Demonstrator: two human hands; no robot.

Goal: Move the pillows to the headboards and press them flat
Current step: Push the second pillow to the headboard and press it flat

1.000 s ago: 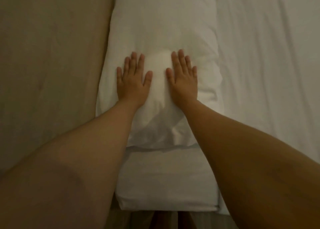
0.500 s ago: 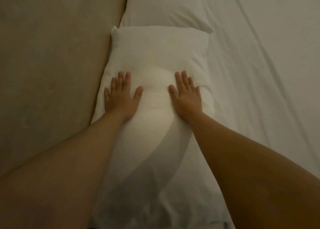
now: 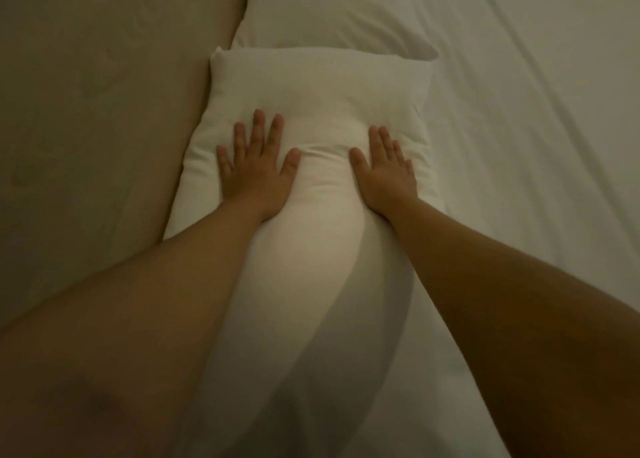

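A white pillow (image 3: 322, 90) lies lengthwise along the tan headboard (image 3: 104, 111). My left hand (image 3: 258, 170) lies flat on its left half, fingers spread, palm down. My right hand (image 3: 386, 173) lies flat on its right half in the same way. The fabric bulges up between the two hands and wrinkles at the thumbs. A second white pillow (image 3: 332, 11) lies beyond the first one, its near end tucked under the first pillow's far edge. Neither hand grips anything.
The white bed sheet (image 3: 536, 146) stretches to the right of the pillows, with a few long creases. The headboard fills the left side of the view. My forearms cover the near end of the pillow.
The view has swung up along the bed, so the mattress end is gone and the second pillow shows. Both hands stay flat on the pillow, and the left fingers have spread wider.
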